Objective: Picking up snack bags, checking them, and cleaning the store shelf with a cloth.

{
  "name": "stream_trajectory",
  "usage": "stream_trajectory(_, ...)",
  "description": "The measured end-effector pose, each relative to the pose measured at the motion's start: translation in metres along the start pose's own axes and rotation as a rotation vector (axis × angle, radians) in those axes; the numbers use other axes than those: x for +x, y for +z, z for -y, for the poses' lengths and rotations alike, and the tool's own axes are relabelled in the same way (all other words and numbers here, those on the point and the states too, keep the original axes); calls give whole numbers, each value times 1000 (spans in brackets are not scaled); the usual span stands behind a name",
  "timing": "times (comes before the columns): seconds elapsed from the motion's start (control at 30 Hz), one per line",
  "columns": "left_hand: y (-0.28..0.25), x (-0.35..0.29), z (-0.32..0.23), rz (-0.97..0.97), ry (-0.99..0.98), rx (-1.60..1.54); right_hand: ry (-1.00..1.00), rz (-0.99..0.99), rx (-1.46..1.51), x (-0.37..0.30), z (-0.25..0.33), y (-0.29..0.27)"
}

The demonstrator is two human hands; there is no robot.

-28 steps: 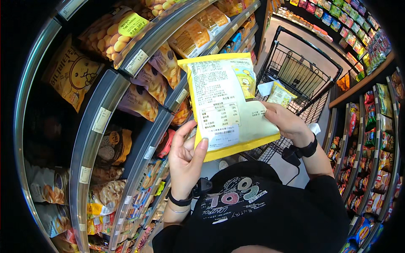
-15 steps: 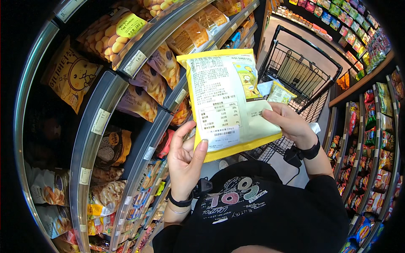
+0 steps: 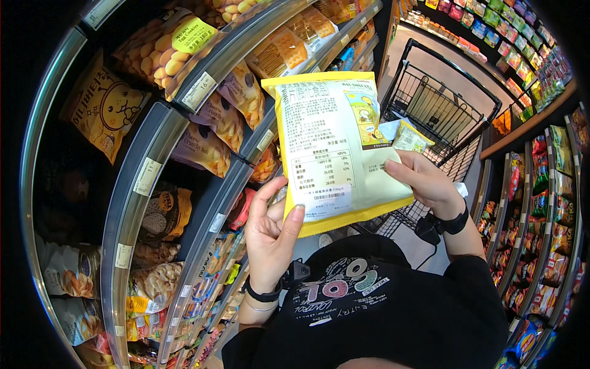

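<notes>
The left hand (image 3: 270,230) pinches the lower left corner of a yellow snack bag (image 3: 335,147), thumb across its back panel; the right hand (image 3: 424,181) clasps the lower right edge — the bag stands upright between them, before the shopping cart (image 3: 445,104) and beside the shelves (image 3: 184,154).

Snack shelves (image 3: 184,141) left, shopping cart (image 3: 442,104) w/ small packet (image 3: 410,138)

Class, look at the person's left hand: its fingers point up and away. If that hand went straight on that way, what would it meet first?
The left hand already touches the yellow snack bag; beyond that, probably the shelf edge, though depth is unclear.
</notes>
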State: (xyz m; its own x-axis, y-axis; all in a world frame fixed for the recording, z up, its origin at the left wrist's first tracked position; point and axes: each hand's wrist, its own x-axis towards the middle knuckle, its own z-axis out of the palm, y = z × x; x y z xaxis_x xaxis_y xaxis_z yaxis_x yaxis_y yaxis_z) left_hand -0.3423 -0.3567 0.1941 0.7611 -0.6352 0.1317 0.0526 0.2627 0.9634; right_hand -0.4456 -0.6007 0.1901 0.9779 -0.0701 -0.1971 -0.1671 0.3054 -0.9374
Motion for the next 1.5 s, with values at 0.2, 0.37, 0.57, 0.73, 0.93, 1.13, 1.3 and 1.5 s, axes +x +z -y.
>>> stream_trajectory(0.2, -1, 2, 1, -1, -3, -1, -4, 9, -16, -1, 4, 1)
stream_trajectory(0.37, -2, 4, 2, -3, -8, -10, 0, -11, -29, -1, 7, 1)
stream_trajectory(0.57, -2, 7, 2, 6, 0, -3, -15, -22, -91, -2, 9, 1)
stream_trajectory(0.73, -5, 11, 4, 41, -15, -24, -39, -43, -100, -5, 12, 2)
stream_trajectory(0.93, -5, 12, 3, 48, -35, -21, -39, -39, -117, -8, 17, 4)
stream_trajectory(1.13, -9, 14, 8, 128, -33, -15, -85, 37, -96, -9, 12, 1)
stream_trajectory(1.3, -6, 15, 7, 149, -70, -7, -76, 80, -133, -11, 14, 4)
stream_trajectory(1.5, -6, 17, 8, 125, -87, 14, -132, 112, -152, -10, 14, 8)
